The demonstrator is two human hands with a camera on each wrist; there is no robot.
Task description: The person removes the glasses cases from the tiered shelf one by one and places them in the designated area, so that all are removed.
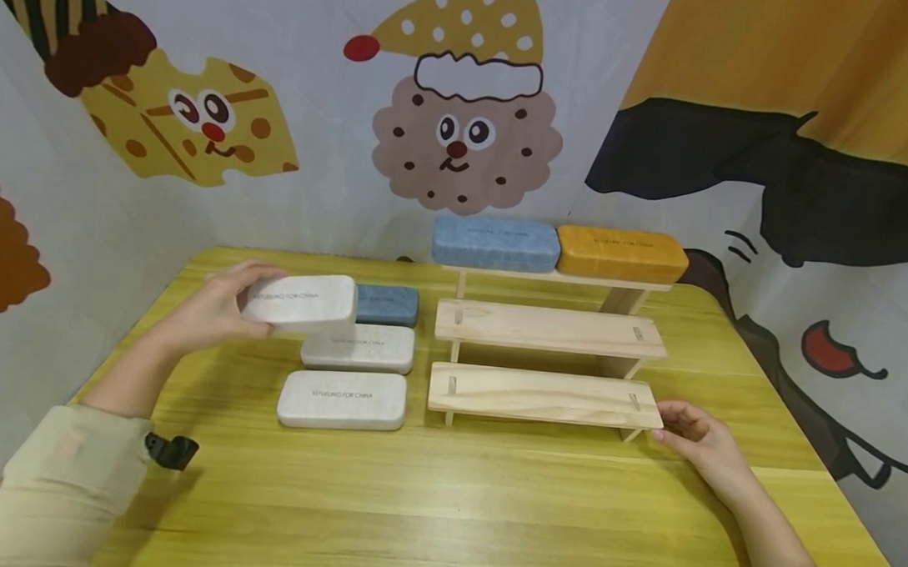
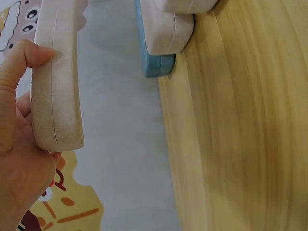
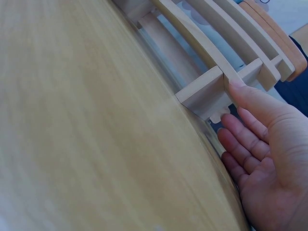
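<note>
My left hand [image 1: 224,305] grips a white glasses case [image 1: 303,302] by its left end, thumb on one side and fingers round the other. The case is raised above the table; a seam runs along its side in the left wrist view. Under and beside it lie a second white case [image 1: 357,348], a third white case [image 1: 342,400] and a partly hidden blue case [image 1: 388,305]. At the right end of the three-step wooden rack [image 1: 543,395], my right hand [image 1: 707,447] touches the lowest step with the thumb tip, its other fingers loosely bent.
On the rack's top step sit a light blue case [image 1: 496,244] and an orange case [image 1: 623,253], side by side. The middle and lowest steps are bare wood. Behind the yellow wooden table [image 1: 446,500] hangs a cartoon-printed cloth [image 1: 325,104].
</note>
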